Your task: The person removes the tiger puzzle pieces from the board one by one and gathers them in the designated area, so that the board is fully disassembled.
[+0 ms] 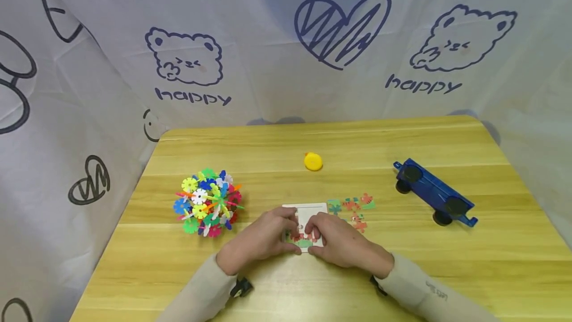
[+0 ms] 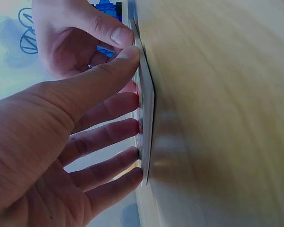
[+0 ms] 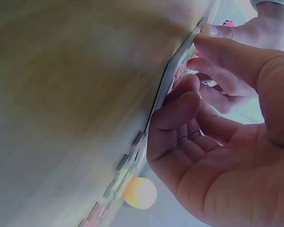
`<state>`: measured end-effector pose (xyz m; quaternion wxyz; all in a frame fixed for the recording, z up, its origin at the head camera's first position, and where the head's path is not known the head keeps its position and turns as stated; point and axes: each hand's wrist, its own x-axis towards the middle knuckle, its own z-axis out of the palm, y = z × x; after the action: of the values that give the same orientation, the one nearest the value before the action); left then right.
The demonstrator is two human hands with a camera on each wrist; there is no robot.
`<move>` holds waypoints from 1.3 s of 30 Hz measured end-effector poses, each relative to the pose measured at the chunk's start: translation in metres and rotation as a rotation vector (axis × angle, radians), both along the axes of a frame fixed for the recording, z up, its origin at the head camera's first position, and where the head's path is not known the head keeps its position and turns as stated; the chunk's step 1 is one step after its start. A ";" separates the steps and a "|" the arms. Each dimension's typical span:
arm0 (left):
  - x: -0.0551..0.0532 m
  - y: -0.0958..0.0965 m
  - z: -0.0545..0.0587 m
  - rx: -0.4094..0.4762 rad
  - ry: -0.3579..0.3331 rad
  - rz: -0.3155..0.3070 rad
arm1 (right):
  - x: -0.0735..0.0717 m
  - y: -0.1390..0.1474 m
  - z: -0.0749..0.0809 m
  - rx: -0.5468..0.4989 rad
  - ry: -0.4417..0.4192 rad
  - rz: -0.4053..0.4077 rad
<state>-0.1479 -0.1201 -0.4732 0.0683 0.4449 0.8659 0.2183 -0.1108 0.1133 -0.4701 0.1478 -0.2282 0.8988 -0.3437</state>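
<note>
A small white jigsaw board [image 1: 313, 207] lies on the table, with several orange and green pieces [image 1: 305, 243] set in its near part. My left hand [image 1: 268, 232] holds the board's left side, thumb at the near edge and fingertips on the face. From the other side my right hand [image 1: 341, 242] grips the board, its thumb [image 3: 222, 45] by the near edge and its other fingers curled over the face. In the left wrist view the two thumbs meet at the board's edge. My right palm and fingers hide part of the board.
Loose jigsaw pieces [image 1: 350, 205] lie just right of the board. A ball of colourful flower-shaped discs [image 1: 208, 203] stands at the left. A small round yellow thing [image 1: 313, 161] sits farther back, and a blue toy vehicle [image 1: 431, 189] with dark wheels lies at the right.
</note>
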 end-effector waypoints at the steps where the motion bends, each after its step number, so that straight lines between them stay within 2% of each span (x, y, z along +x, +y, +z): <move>1: 0.000 0.000 0.000 -0.001 -0.001 0.000 | 0.000 0.000 0.000 0.008 0.002 -0.004; 5: 0.000 0.000 -0.001 -0.004 -0.008 0.005 | 0.000 -0.002 0.001 0.026 0.014 0.006; 9: 0.000 0.000 -0.002 -0.001 -0.011 0.012 | -0.002 -0.003 0.003 -0.004 0.010 0.022; 10: 0.000 0.000 -0.002 0.000 -0.010 0.013 | -0.005 0.000 -0.007 -0.022 0.036 0.046; 16: 0.000 0.000 -0.002 0.006 -0.007 0.010 | -0.008 0.001 -0.008 -0.082 0.014 0.047; 17: 0.000 -0.001 -0.002 0.008 -0.008 0.010 | -0.006 0.000 0.001 -0.089 -0.023 0.023; 19: 0.000 -0.001 -0.002 0.012 -0.008 0.008 | -0.007 0.003 0.002 -0.116 -0.034 0.022; 26: 0.001 -0.001 -0.002 0.007 -0.019 0.000 | -0.006 0.026 0.009 -0.192 -0.084 -0.023; 39: 0.000 -0.001 0.000 0.022 -0.008 0.002 | -0.010 0.075 0.016 -0.197 -0.023 -0.102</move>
<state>-0.1478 -0.1209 -0.4736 0.0666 0.4440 0.8635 0.2299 -0.1204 0.1882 -0.4541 0.1170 -0.1916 0.8695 -0.4400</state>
